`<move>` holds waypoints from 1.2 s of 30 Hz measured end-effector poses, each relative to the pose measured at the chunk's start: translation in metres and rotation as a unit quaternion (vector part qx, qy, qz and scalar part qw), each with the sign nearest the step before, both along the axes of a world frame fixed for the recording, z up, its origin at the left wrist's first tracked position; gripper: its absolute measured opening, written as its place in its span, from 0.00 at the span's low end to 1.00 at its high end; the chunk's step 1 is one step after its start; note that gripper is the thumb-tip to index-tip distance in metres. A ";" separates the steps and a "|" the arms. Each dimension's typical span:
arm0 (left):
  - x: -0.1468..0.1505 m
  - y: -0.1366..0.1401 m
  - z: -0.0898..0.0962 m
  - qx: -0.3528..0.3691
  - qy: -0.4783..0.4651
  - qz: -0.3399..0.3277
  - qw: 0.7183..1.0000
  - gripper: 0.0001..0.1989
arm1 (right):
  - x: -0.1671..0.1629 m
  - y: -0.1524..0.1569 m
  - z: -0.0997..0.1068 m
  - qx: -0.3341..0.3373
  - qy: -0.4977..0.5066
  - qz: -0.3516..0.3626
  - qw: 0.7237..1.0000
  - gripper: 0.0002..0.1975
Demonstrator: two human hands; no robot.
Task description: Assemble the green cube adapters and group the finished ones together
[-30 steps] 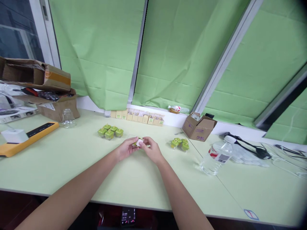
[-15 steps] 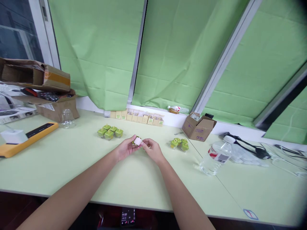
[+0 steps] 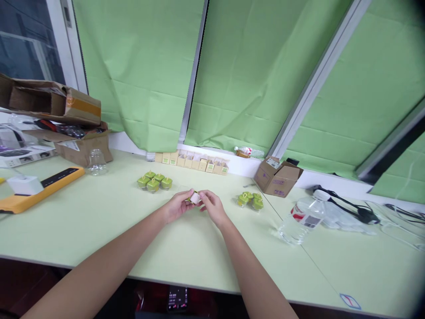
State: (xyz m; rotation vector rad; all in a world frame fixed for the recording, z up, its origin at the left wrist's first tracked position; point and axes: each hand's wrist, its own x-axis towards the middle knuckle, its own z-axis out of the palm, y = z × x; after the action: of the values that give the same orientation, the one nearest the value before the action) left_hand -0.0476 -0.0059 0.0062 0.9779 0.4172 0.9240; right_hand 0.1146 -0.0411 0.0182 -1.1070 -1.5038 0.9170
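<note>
Above the pale desk (image 3: 186, 252), a small pale-and-green item (image 3: 195, 198) is gripped between the curled fingers of the left hand (image 3: 175, 207) and right hand (image 3: 214, 208). The two-handed hold is kept from half a second ago; the view has been shifted slightly. Behind, green sheets (image 3: 142, 84) are hung.

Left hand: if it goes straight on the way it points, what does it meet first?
Most likely the right hand: its fingertips sit right at the far side of the small pale-and-green piece in the left hand. Whether they already touch it is too small to tell.
</note>
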 end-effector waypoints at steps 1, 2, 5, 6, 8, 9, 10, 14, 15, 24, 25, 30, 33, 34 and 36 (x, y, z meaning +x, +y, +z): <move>0.000 0.000 0.000 0.001 0.000 0.003 1.000 0.14 | 0.000 0.000 0.001 0.003 -0.008 -0.006 1.000 0.21; 0.000 0.000 -0.001 0.001 -0.001 0.007 1.000 0.14 | 0.000 -0.001 0.001 0.007 -0.018 -0.013 1.000 0.21; 0.001 0.000 -0.003 -0.006 0.002 0.021 1.000 0.13 | 0.001 0.000 -0.001 0.022 -0.035 -0.017 0.999 0.21; 0.001 0.000 -0.003 -0.008 0.003 0.022 1.000 0.13 | 0.001 0.000 -0.001 0.025 -0.030 -0.010 0.999 0.22; 0.001 0.000 -0.003 -0.010 0.004 0.018 1.000 0.13 | 0.001 0.001 -0.003 0.028 -0.008 0.003 1.000 0.23; 0.001 0.000 -0.003 -0.012 0.003 0.015 1.000 0.13 | 0.002 0.002 -0.003 0.027 0.006 0.009 1.000 0.23; 0.000 0.000 -0.003 -0.013 0.004 0.013 1.000 0.14 | 0.002 0.002 -0.004 0.026 0.019 0.015 0.999 0.23; 0.000 0.001 -0.003 -0.020 0.005 0.008 1.000 0.14 | 0.003 0.004 -0.004 0.007 0.062 0.045 0.997 0.23; -0.001 0.001 -0.003 -0.021 0.004 0.006 1.000 0.14 | 0.003 0.004 -0.004 0.001 0.072 0.050 0.996 0.23; -0.002 0.001 0.001 -0.022 0.005 0.012 1.000 0.13 | 0.004 0.001 0.003 -0.046 0.114 0.047 0.991 0.22; -0.002 0.001 0.001 -0.024 0.005 0.012 1.000 0.13 | 0.005 0.001 0.005 -0.049 0.117 0.048 0.991 0.21; -0.002 0.001 0.000 -0.011 0.005 0.003 1.000 0.15 | 0.004 -0.001 0.006 -0.049 0.102 0.052 0.992 0.21; 0.000 0.001 -0.003 0.006 0.012 0.006 1.000 0.14 | 0.002 0.000 0.001 -0.040 0.062 0.033 0.997 0.23; 0.001 0.000 -0.004 0.014 0.016 0.007 1.000 0.14 | 0.001 0.000 0.000 -0.038 0.049 0.028 0.998 0.23; 0.002 0.000 -0.005 0.029 0.023 0.009 0.999 0.14 | 0.000 0.000 -0.002 -0.034 0.035 0.026 0.998 0.23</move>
State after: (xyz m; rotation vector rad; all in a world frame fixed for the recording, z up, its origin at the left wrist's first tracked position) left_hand -0.0454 -0.0058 0.0013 1.0507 0.4397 0.9354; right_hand 0.1147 -0.0414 0.0159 -1.0783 -1.4589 1.0386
